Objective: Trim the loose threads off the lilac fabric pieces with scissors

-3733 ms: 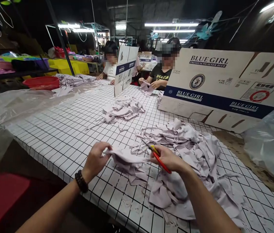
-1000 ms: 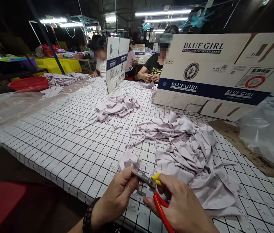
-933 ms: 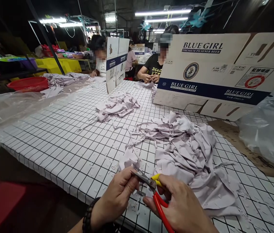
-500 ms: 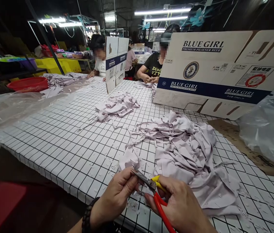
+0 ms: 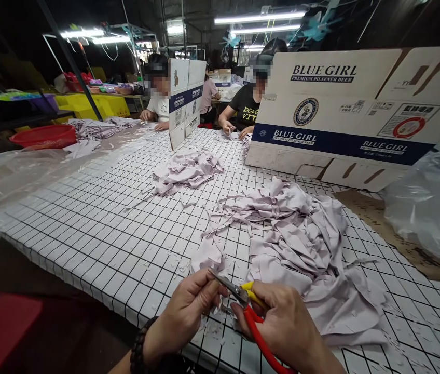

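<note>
My left hand (image 5: 191, 307) is closed in a pinch on the edge of a pale lilac fabric piece (image 5: 209, 253), near the table's front edge. My right hand (image 5: 288, 324) grips scissors (image 5: 239, 294) with one red and one yellow handle. Their blades point left, and the tips touch or nearly touch the left fingertips. What lies between the blades is too small to make out. Right beyond my right hand spreads a large heap of the same lilac fabric pieces (image 5: 298, 239).
A smaller fabric pile (image 5: 189, 169) lies farther back on the grid-patterned table (image 5: 99, 228), among small scraps. Large cardboard (image 5: 321, 111) stands at the back right, beside clear plastic (image 5: 434, 208). A red basin (image 5: 43, 136) sits at left. Co-workers (image 5: 239, 111) sit across the table.
The scissors' red handle has swung slightly right and down in my right hand. My left hand keeps its pinch with little movement. Across the table, co-workers' hands have shifted.
</note>
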`<state>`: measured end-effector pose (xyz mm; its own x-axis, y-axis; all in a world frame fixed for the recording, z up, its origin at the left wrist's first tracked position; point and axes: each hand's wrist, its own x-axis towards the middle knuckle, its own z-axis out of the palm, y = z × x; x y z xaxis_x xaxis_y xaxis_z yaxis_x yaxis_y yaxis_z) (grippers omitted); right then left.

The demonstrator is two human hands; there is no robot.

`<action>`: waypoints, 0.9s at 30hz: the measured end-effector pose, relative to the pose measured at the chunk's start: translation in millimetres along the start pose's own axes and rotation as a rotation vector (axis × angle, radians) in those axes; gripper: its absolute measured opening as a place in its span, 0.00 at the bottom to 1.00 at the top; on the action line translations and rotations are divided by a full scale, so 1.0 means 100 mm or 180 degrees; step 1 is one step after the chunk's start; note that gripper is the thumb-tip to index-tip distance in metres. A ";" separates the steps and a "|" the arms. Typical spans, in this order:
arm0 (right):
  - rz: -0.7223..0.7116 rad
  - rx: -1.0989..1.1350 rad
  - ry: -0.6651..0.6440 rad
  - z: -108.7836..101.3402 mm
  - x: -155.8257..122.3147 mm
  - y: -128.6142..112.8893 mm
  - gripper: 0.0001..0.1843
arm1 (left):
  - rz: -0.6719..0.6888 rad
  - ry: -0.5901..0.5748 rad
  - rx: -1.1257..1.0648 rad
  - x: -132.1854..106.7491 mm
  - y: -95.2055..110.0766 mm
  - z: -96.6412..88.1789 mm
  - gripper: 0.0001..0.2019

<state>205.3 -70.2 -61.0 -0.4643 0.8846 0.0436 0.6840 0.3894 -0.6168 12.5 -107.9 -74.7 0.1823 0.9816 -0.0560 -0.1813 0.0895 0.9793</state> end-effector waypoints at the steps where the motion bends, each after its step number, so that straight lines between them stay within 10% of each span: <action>1: 0.0079 0.0152 -0.0091 -0.01 0.01 0.00 0.26 | -0.0001 0.0023 -0.0048 0.00 -0.01 0.00 0.17; 9: 0.0824 0.1786 -0.0117 -0.25 0.18 0.20 0.18 | 0.0245 0.0316 -0.0209 0.00 -0.01 -0.19 0.15; 15: 0.1145 0.1747 -0.0024 -0.11 0.33 0.40 0.12 | 0.0637 0.1664 0.0087 -0.08 0.16 -0.96 0.12; 19: 0.1105 0.1640 -0.0093 0.01 0.42 0.39 0.09 | -0.0141 0.2391 0.2051 -0.09 0.14 -1.38 0.14; 23: 0.1094 0.1259 -0.0266 0.05 0.54 0.30 0.07 | -0.0445 0.3011 0.3230 -0.04 -0.01 -1.32 0.17; 27: 0.0850 0.1044 -0.0358 0.18 0.86 0.16 0.10 | 0.0193 0.2681 0.3341 0.10 -0.04 -0.98 0.15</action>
<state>165.8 7.5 -81.3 -0.3661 0.9027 -0.2260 0.5821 0.0326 -0.8125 -79.8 -82.1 -98.6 -0.5130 0.8173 0.2623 0.7211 0.2445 0.6483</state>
